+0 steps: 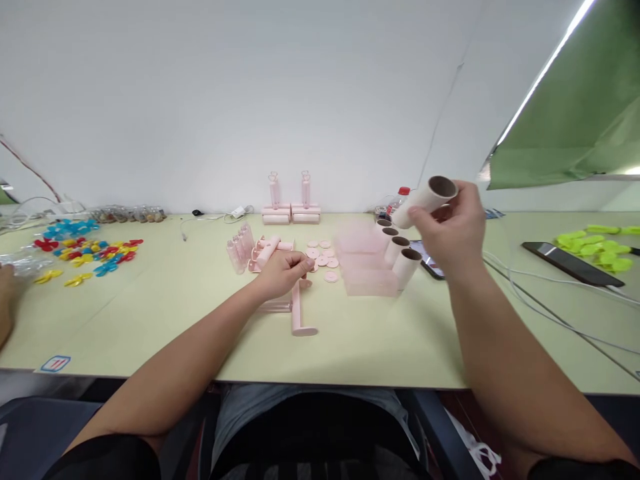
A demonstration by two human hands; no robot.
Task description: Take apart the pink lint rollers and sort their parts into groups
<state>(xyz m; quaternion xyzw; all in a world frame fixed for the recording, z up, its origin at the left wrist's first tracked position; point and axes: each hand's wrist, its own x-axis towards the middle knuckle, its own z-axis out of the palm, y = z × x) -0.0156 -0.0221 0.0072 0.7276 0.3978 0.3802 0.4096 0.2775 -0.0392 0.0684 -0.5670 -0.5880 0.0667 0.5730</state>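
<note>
White outside and brown within, a tube sits tilted in my right hand, thumb and fingers curled round it, above the tabletop in the right half of the picture. Below it, four similar tubes stand in a row beside translucent pink boxes. My left hand, near the centre, is nearly closed, thumb towards forefinger, over a pink bracket; I cannot tell whether it grips that piece. Pink discs lie just right of it, and clear cylinders stand to its left. At the left edge, another person's hand shows near red, yellow and blue pieces.
</note>
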